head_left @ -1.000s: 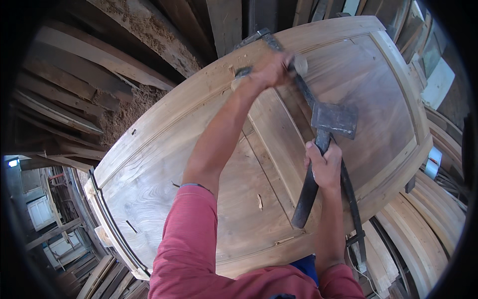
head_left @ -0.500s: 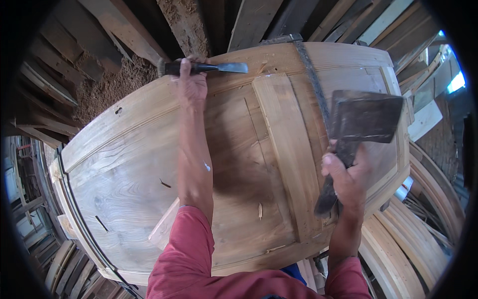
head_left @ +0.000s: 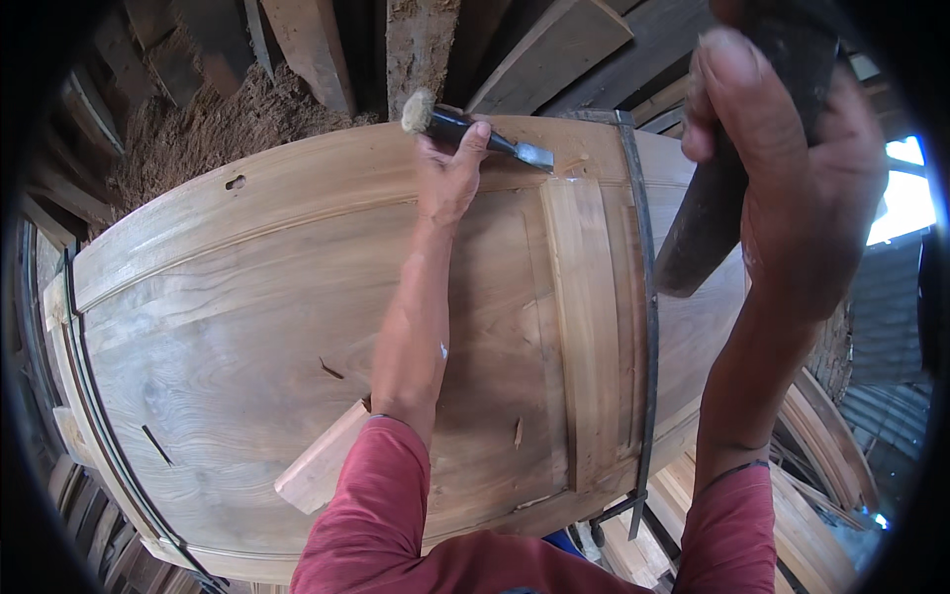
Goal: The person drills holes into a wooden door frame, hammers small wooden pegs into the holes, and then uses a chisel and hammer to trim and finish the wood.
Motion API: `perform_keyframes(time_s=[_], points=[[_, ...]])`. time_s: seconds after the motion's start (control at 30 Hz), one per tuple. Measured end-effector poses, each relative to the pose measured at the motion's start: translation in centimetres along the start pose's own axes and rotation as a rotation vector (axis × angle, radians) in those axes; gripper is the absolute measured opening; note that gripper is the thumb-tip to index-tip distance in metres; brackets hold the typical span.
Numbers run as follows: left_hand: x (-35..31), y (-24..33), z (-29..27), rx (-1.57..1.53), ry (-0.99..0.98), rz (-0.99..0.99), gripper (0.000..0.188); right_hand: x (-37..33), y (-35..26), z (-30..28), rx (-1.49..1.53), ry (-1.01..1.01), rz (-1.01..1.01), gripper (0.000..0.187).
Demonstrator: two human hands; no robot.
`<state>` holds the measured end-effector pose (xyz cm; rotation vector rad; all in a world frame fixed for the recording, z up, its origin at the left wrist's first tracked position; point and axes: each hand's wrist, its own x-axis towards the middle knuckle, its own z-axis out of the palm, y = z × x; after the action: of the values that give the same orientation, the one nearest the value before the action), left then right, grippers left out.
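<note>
My left hand (head_left: 450, 180) is closed round the dark handle of a wide chisel (head_left: 463, 129), whose butt end is pale and frayed. The chisel's steel blade slants to the right, its edge at the top rail of a wooden panel door (head_left: 267, 327), close to the upper end of a vertical wooden bar (head_left: 584, 327). At the upper right, my right hand (head_left: 811, 188) grips the dark handle of a mallet (head_left: 703, 223), raised well above the door. The mallet's head is mostly cut off by the upper edge of the picture.
A metal bar clamp (head_left: 641, 297) crosses the door right of the vertical bar, and another clamp (head_left: 99, 396) spans its left end. A pale wood block (head_left: 322, 460) and slivers lie on the panel. Boards (head_left: 554, 54) and sawdust (head_left: 213, 129) sit beyond the far edge.
My right hand has swung the mallet up, closer to the camera. My left hand has brought the chisel right along the rail and tilted its blade down toward the vertical bar's end.
</note>
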<state>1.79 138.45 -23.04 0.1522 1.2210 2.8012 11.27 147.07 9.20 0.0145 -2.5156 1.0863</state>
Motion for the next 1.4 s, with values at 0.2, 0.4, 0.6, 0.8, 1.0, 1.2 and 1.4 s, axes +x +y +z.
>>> perform_keyframes(time_s=[0.2, 0.4, 0.6, 0.8, 1.0, 1.2, 1.4], points=[[-0.4, 1.5, 1.0, 0.145, -0.027, 0.166, 0.025, 3.4, -2.1, 2.1, -0.189, -0.228, -0.109, 0.024], [-0.8, 1.5, 0.1, 0.201, 0.013, 0.067, 0.026, 5.2, -2.5, 5.6, -0.468, -0.519, -0.291, 0.024], [-0.1, 0.4, 1.1, 0.089, -0.026, 0.051, 0.019, 6.6, -1.0, 11.2, -0.796, -0.665, -0.477, 0.024], [0.0, -0.3, 0.3, 0.090, -0.043, 0.079, 0.016, 8.3, 0.5, 13.8, -1.041, -0.876, -0.295, 0.027], [-0.3, -0.1, 0.5, -0.022, 0.077, 0.030, 0.020, 8.7, -8.5, 12.9, -0.625, -0.777, -0.318, 0.028], [-0.2, -0.3, 0.4, 0.014, 0.040, -0.016, 0.019, 9.2, -0.9, 16.3, -1.148, -0.810, -0.189, 0.025], [-0.1, 0.2, 0.1, 0.104, 0.084, 0.029, 0.020, 8.8, -4.5, 15.3, -0.853, -0.818, -0.332, 0.025]])
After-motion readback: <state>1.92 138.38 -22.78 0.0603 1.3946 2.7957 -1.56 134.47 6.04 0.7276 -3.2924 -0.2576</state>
